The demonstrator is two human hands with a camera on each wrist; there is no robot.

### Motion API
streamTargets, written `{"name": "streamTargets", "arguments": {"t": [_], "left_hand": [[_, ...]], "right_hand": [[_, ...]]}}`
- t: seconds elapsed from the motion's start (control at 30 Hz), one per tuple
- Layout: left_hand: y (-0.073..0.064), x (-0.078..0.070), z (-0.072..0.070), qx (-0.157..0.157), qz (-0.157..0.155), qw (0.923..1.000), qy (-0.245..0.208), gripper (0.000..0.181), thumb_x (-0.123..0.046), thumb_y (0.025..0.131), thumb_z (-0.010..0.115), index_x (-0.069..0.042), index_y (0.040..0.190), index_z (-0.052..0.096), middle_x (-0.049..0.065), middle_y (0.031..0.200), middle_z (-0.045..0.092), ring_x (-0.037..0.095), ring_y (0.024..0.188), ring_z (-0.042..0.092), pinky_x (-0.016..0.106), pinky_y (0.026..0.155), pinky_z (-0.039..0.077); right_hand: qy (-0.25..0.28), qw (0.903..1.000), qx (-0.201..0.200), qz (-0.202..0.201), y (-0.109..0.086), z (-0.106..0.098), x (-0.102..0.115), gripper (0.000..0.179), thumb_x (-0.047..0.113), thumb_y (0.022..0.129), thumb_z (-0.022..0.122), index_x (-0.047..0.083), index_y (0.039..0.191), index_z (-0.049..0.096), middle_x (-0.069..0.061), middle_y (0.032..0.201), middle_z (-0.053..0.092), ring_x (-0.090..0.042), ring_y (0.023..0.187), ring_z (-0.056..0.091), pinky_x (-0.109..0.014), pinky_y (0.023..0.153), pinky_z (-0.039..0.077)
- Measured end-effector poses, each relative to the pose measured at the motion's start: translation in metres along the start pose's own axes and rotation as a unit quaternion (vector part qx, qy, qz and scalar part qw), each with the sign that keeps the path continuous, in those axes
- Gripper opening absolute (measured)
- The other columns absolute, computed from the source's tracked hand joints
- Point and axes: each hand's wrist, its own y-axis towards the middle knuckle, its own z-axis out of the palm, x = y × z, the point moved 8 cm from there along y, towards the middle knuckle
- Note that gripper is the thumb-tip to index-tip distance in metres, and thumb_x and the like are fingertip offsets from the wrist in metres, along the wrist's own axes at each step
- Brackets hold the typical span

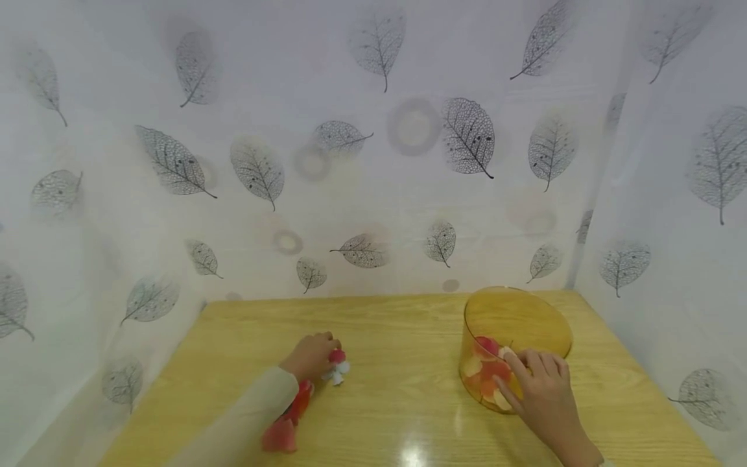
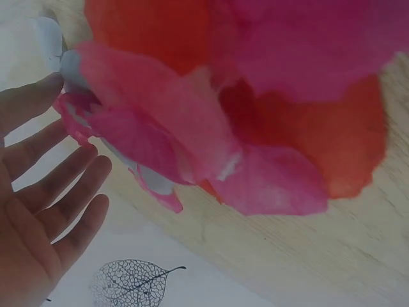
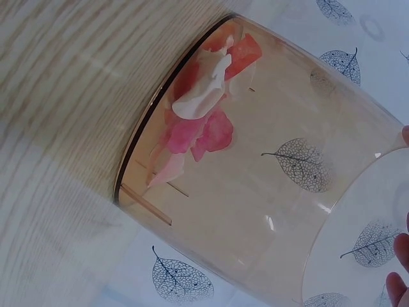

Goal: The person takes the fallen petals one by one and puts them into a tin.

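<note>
My left hand (image 1: 312, 358) reaches over the left half of the table. In the left wrist view its thumb and forefinger pinch the edge of a crumpled pink petal (image 2: 137, 121), the other fingers spread loosely. Pale petals (image 1: 337, 372) lie by the fingertips. Larger red and pink petals (image 1: 280, 436) sit below that forearm. My right hand (image 1: 545, 392) grips the rim of a clear amber cylindrical vase (image 1: 516, 311), thumb outside and fingertips over the mouth. Inside the vase are several pink, red and cream petals (image 3: 201, 89), gathered near its bottom.
The light wooden table (image 1: 397, 363) backs onto a pale curtain (image 1: 373, 181) printed with grey skeleton leaves. The curtain also hangs along both sides. The vase stands near the table's right side.
</note>
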Motion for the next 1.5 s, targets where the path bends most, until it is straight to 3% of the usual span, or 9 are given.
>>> {"name": "streamTargets", "arguments": {"t": [0.33,0.6,0.9,1.3,1.5], "left_hand": [[0.007,-0.008,-0.002,-0.042,0.043,0.9981,0.015,0.015,-0.021,0.078,0.073,-0.013,0.086,0.063,-0.001,0.077,0.058,0.014,0.067,0.053,0.029,0.060,0.044],[0.007,-0.011,-0.006,-0.041,0.033,0.9986,0.011,0.014,-0.017,0.078,0.073,-0.012,0.083,0.061,0.000,0.074,0.058,0.016,0.065,0.053,0.030,0.058,0.044],[0.009,-0.008,-0.013,-0.064,0.022,0.9975,0.019,0.015,-0.023,0.077,0.074,-0.014,0.082,0.062,-0.001,0.073,0.057,0.015,0.063,0.052,0.030,0.057,0.044],[0.010,-0.011,-0.046,-0.125,0.025,0.9918,-0.012,0.013,-0.015,0.078,0.073,-0.016,0.088,0.065,-0.002,0.077,0.061,0.014,0.064,0.057,0.026,0.056,0.047],[0.016,-0.021,-0.068,-0.148,0.034,0.9879,-0.031,0.014,-0.017,0.081,0.073,-0.015,0.092,0.066,0.000,0.085,0.065,0.017,0.073,0.062,0.031,0.064,0.051]], "right_hand": [[-0.005,0.9999,0.009,0.009,-0.001,0.002,0.000,0.062,0.059,0.096,0.024,0.009,0.098,0.062,-0.009,0.080,0.053,-0.027,0.076,0.045,-0.044,0.075,0.030],[-0.004,0.9999,0.011,0.010,0.000,0.001,-0.001,0.063,0.058,0.096,0.025,0.008,0.097,0.062,-0.010,0.081,0.053,-0.028,0.076,0.045,-0.045,0.076,0.030],[-0.003,0.9999,0.007,0.009,-0.001,0.002,-0.002,0.064,0.059,0.096,0.026,0.007,0.096,0.063,-0.010,0.080,0.053,-0.028,0.075,0.045,-0.044,0.075,0.030],[-0.005,0.9999,0.006,0.007,-0.003,0.003,-0.001,0.064,0.058,0.097,0.024,0.007,0.096,0.063,-0.009,0.080,0.052,-0.027,0.075,0.045,-0.045,0.075,0.031],[-0.007,1.0000,0.000,0.003,-0.003,0.003,-0.002,0.062,0.058,0.097,0.025,0.007,0.095,0.062,-0.010,0.080,0.052,-0.028,0.074,0.045,-0.045,0.075,0.032]]}}
